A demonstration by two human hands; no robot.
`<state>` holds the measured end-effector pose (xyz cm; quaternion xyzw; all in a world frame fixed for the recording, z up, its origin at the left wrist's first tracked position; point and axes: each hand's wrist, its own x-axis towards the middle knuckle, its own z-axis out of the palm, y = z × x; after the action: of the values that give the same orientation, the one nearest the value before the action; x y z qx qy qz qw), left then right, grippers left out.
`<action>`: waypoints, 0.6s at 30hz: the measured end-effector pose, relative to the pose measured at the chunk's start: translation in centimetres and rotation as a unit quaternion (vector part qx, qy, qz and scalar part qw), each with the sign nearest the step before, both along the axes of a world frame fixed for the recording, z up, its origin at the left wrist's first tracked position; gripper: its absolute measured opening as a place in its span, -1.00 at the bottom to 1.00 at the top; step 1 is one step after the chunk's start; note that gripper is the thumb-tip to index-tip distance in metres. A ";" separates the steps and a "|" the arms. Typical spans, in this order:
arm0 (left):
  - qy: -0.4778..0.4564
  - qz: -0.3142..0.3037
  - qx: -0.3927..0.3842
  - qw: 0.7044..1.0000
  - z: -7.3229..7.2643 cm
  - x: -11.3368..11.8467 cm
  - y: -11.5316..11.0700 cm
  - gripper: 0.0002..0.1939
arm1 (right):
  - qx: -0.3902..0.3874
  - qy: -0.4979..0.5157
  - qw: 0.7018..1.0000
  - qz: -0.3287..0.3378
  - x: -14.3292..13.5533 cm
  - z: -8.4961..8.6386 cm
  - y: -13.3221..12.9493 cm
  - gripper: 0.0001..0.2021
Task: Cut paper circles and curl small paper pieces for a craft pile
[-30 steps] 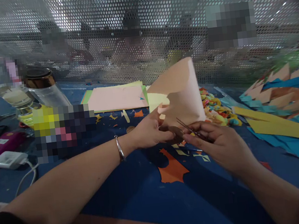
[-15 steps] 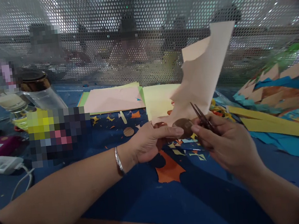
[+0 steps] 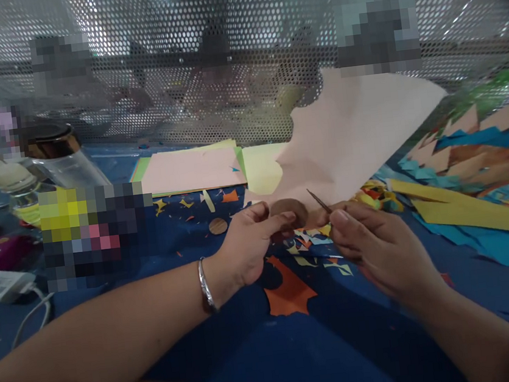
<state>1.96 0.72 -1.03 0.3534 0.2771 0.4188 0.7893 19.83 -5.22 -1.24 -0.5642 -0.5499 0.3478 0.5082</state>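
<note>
Perforated metal screen, one, round-holed, set across the back. Blue table top, one, smooth, strewn with scraps. Pale pink sheet, one, paper, curled, left edge cut in curves and points; raised above the table, beyond and between the hands. Cut papers, peach and blue, zigzag-edged, heaped at right. Paper stack, one, laid flat, topped in pink. Right hand, closed around a tool. Left hand, thumb and fingers pinched on a disc. Purple device, one, glossy; pale label too small to be read. Orange scrap, one, paper, points and one curved notch. Scissors, one pair, thin, pointed, gripped in the right hand; blade spread cannot be told. Discs, two, round, brown: one held in the left hand before the sheet's lower edge, the other, wood-grained, laid on the table.
</note>
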 end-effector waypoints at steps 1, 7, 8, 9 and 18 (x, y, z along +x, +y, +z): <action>-0.002 0.001 0.001 1.000 0.0 0.0 0.1 -0.74 | -0.021 0.021 1.000 0.000 0.1 -0.1 0.0 -0.51; -0.025 0.005 0.014 1.000 -0.1 -0.1 0.5 -0.73 | -0.100 0.060 0.993 0.004 0.3 0.1 -0.2 -0.40; -0.030 0.002 0.015 0.999 -0.1 -0.1 0.5 -0.73 | -0.103 0.064 0.993 0.005 0.3 0.1 -0.2 -0.40; -0.036 -0.001 0.017 0.999 0.0 -0.1 0.5 -0.73 | -0.107 0.065 0.992 0.007 0.3 0.2 -0.2 -0.40; -0.009 -0.051 0.087 0.995 -0.1 -0.2 0.2 -0.69 | -0.130 0.066 0.989 0.015 0.1 0.7 -0.1 -0.36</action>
<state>1.79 0.96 -1.12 0.4303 0.2140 0.4034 0.7787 19.92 -5.31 -0.55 -0.5930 -0.4732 0.4607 0.4605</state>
